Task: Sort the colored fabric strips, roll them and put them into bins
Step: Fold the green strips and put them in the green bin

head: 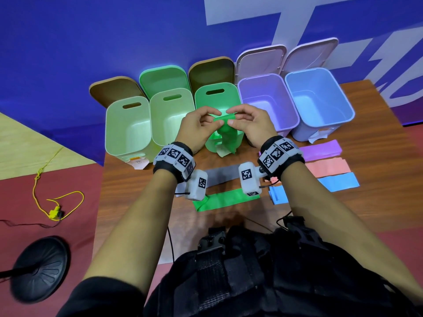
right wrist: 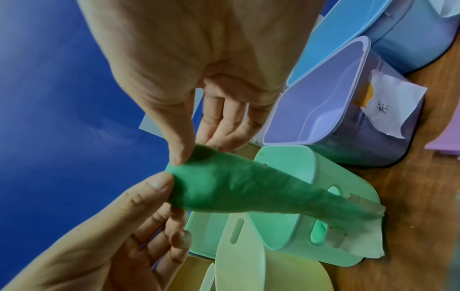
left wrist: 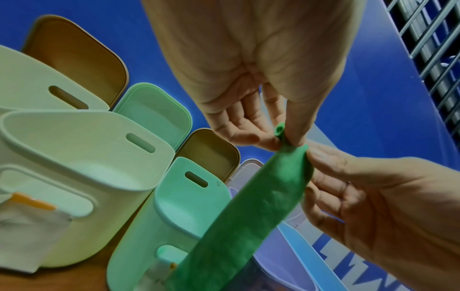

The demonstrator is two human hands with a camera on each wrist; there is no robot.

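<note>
My left hand (head: 206,123) and right hand (head: 240,121) are raised together in front of the green bin (head: 217,94). Both pinch the top end of a green fabric strip (head: 225,133). The strip's top end is curled into a small roll, and its tail hangs down to the table in front of that bin. In the left wrist view my left hand (left wrist: 281,140) pinches the rolled end of the strip (left wrist: 248,216) between thumb and fingers. In the right wrist view my right hand (right wrist: 196,145) holds the same end of the strip (right wrist: 236,191).
Pale green (head: 128,126), yellow-green (head: 169,110), purple (head: 267,104) and blue (head: 320,99) bins stand open along the wall. On the wooden table (head: 137,213) lie grey (head: 222,177), green (head: 219,201), purple (head: 320,149), pink (head: 327,168) and blue (head: 338,181) strips.
</note>
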